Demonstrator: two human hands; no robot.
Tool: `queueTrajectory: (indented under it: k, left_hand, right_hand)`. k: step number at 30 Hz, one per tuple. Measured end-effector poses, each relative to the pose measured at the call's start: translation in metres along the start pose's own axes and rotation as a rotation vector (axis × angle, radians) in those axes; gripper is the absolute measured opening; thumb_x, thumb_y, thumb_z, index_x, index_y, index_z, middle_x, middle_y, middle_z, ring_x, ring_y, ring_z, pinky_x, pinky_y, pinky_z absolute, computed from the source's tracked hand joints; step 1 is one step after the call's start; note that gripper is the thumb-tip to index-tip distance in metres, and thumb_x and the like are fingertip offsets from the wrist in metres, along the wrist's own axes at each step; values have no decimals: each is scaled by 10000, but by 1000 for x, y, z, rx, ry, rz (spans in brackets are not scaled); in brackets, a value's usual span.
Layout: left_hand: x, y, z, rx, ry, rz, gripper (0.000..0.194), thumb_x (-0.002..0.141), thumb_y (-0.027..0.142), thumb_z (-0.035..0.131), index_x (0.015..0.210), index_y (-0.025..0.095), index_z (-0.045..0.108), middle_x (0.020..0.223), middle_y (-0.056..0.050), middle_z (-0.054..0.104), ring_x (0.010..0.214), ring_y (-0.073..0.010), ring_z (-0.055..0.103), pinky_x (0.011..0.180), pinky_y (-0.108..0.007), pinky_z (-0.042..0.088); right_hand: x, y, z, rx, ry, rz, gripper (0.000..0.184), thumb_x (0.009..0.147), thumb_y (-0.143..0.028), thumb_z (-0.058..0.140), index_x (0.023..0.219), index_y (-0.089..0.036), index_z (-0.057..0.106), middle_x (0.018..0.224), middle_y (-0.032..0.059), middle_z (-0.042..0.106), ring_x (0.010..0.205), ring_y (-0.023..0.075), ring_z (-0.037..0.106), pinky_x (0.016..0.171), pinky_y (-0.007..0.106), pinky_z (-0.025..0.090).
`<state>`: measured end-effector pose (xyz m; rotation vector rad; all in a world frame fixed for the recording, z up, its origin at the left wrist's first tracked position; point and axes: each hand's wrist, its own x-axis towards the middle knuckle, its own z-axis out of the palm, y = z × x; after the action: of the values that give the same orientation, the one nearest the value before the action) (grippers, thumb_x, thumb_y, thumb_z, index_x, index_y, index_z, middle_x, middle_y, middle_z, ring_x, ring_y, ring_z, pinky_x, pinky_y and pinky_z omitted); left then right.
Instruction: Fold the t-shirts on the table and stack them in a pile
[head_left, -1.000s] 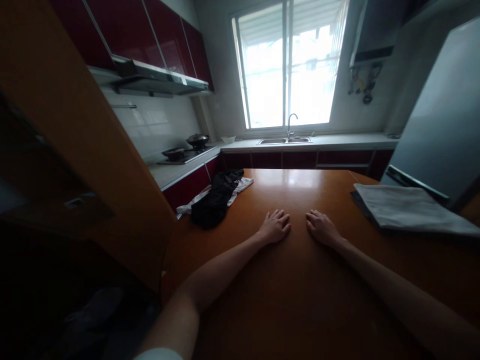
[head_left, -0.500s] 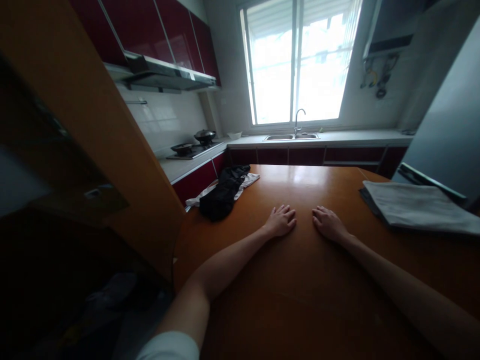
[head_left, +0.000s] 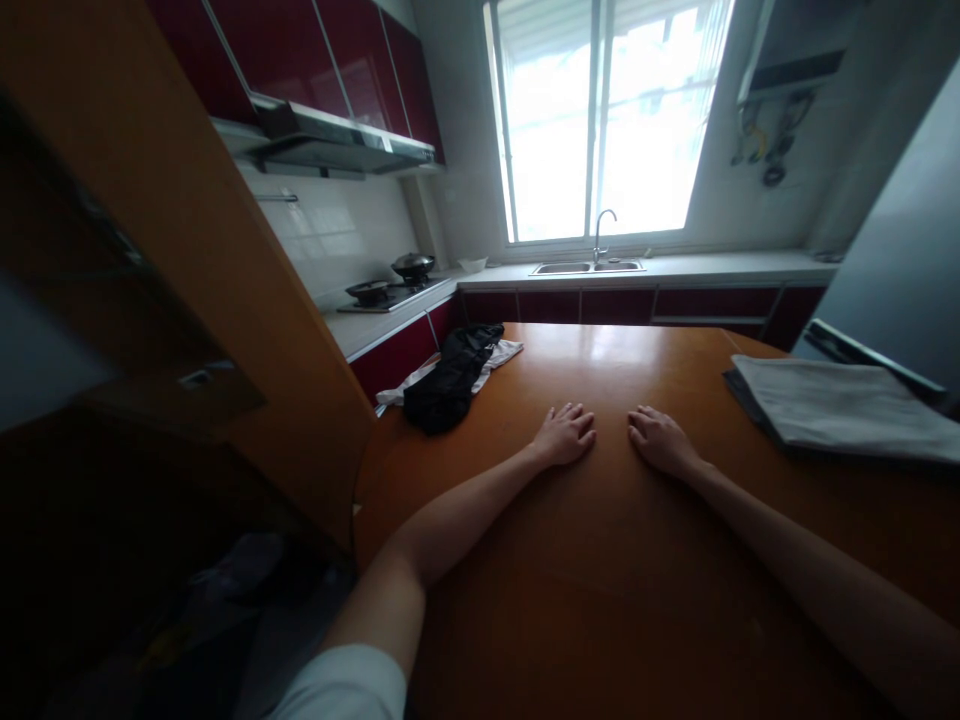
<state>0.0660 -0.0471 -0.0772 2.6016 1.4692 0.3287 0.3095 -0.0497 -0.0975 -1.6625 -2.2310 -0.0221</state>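
My left hand (head_left: 565, 434) rests palm down on the wooden table (head_left: 600, 560), its fingers loosely spread and nothing in them. A short gap to the right, my right hand (head_left: 660, 440) also lies flat on the tabletop, open and holding nothing. Beyond my left hand, toward the table's far left edge, is a heap of black cloth (head_left: 450, 385) with white cloth (head_left: 499, 362) sticking out from under it. To the right of my right hand lies a folded light grey cloth (head_left: 847, 405), with a darker layer beneath it.
Behind the table runs a counter with a sink (head_left: 585, 267) under a bright window. Two pans, one a lidded wok (head_left: 413, 264), stand on the stove at the left. A wooden panel (head_left: 247, 290) rises close on the left, and a fridge (head_left: 892, 250) stands at the right.
The view has tilted and shifted slightly, so everything sits a little higher and further right in the picture. Both hands stay in place on the table.
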Motion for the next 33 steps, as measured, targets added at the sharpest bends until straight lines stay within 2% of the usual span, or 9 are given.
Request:
queueTrajectory:
  k: [6, 10, 14, 17, 20, 23, 25, 29, 33]
  left_hand:
    - [1, 0, 0, -23, 16, 0, 524, 1000, 517, 407, 1454, 275, 506, 1615, -79, 366, 1508, -296, 274, 1210, -578, 205]
    - [2, 0, 1, -111, 84, -27, 466, 972, 456, 491, 1390, 269, 574, 1546, -58, 476, 1463, -281, 364, 1218, -546, 233]
    - [12, -11, -10, -179, 169, -67, 439, 927, 403, 588, 1326, 226, 636, 1383, -50, 634, 1286, -228, 567, 1155, -371, 397]
    - [21, -40, -38, -172, 246, -173, 407, 914, 336, 618, 1292, 191, 661, 1312, -57, 681, 1221, -205, 616, 1088, -279, 450]
    - [20, -86, -77, -141, 357, -356, 411, 927, 287, 598, 1307, 138, 645, 1323, -102, 673, 1231, -217, 613, 1082, -274, 438]
    - [2, -137, -112, -96, 448, -568, 411, 928, 259, 585, 1312, 124, 637, 1316, -137, 671, 1223, -243, 619, 1045, -302, 455]
    - [-17, -166, -126, -62, 495, -704, 418, 917, 250, 592, 1311, 120, 634, 1327, -158, 660, 1241, -268, 606, 1044, -336, 449]
    - [-53, -205, -130, -32, 512, -911, 482, 857, 270, 675, 1319, 141, 625, 1335, -171, 652, 1248, -303, 596, 1036, -389, 442]
    - [-69, -219, -116, -38, 484, -1009, 524, 817, 334, 744, 1300, 162, 638, 1310, -172, 667, 1224, -319, 609, 990, -401, 462]
  right_hand:
    - [0, 0, -1, 14, -7, 10, 441, 971, -326, 437, 1310, -133, 643, 1447, 180, 554, 1359, 317, 493, 1133, 450, 370]
    - [1, 2, 0, 6, -2, 0, 446, 971, -331, 430, 1306, -130, 646, 1446, 182, 556, 1360, 323, 490, 1125, 454, 381]
    - [1, 4, 2, -11, -7, -12, 447, 976, -338, 420, 1309, -142, 645, 1443, 169, 562, 1354, 317, 499, 1125, 449, 383]
    - [1, 6, 3, -11, -7, -10, 456, 976, -338, 414, 1307, -127, 645, 1453, 183, 549, 1355, 326, 496, 1122, 459, 387]
    - [1, 7, 3, 0, -5, -18, 440, 970, -338, 429, 1298, -150, 655, 1430, 172, 573, 1345, 321, 508, 1119, 459, 392]
    - [1, 8, 5, 3, -1, -23, 434, 965, -340, 441, 1292, -157, 662, 1423, 171, 579, 1343, 323, 510, 1118, 461, 394]
    - [1, 9, 6, -4, 2, -19, 444, 967, -344, 437, 1295, -142, 658, 1432, 179, 570, 1349, 326, 505, 1122, 457, 391]
    - [2, 10, 8, -12, 3, -18, 457, 972, -354, 426, 1307, -136, 649, 1443, 181, 559, 1354, 326, 500, 1127, 453, 386]
    - [2, 10, 8, -13, 2, -9, 455, 971, -353, 427, 1315, -149, 643, 1442, 166, 564, 1361, 316, 493, 1131, 449, 381]
